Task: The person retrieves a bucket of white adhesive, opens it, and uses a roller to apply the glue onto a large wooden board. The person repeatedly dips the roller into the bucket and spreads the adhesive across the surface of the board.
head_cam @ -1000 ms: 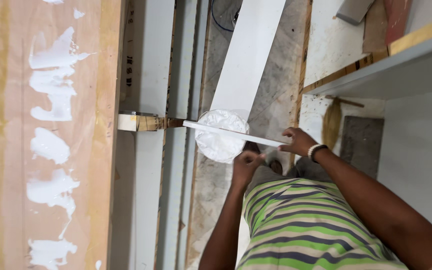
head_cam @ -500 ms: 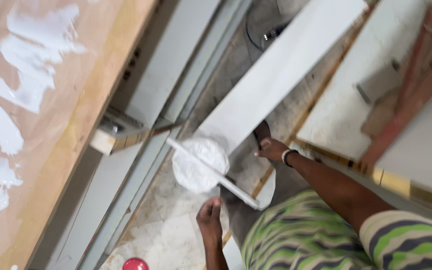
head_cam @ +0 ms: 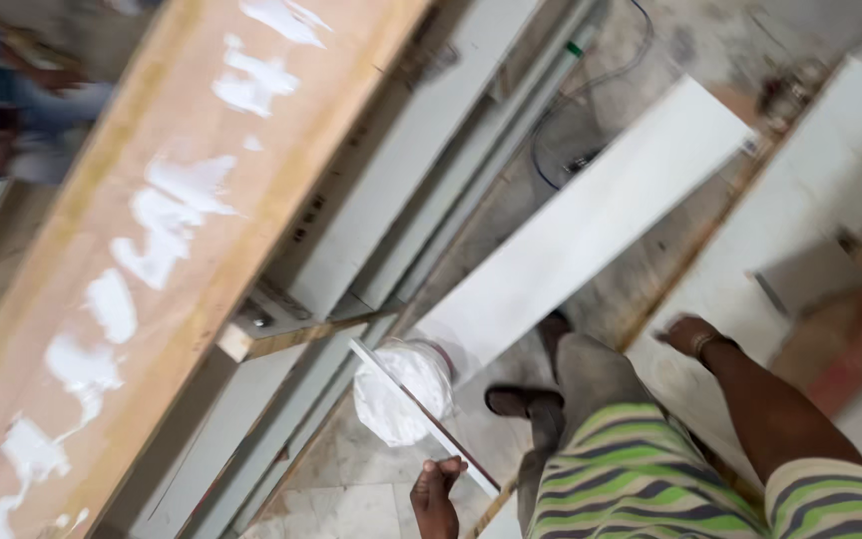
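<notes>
While our left hand (head_cam: 438, 492) closes its fingers on the near end of a thin white strip (head_cam: 421, 414), the strip runs off toward ten o'clock, crossing a white bucket (head_cam: 403, 391); our right hand (head_cam: 692, 334) lies well apart at two o'clock, resting on a white board (head_cam: 800, 225), whether open we cannot tell; a wooden plank (head_cam: 167, 235) smeared with white paste fills the left.

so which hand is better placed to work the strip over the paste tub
Left, probably. The left hand holds the white strip lying across the white paste tub; the right hand is off on the white board.
</notes>
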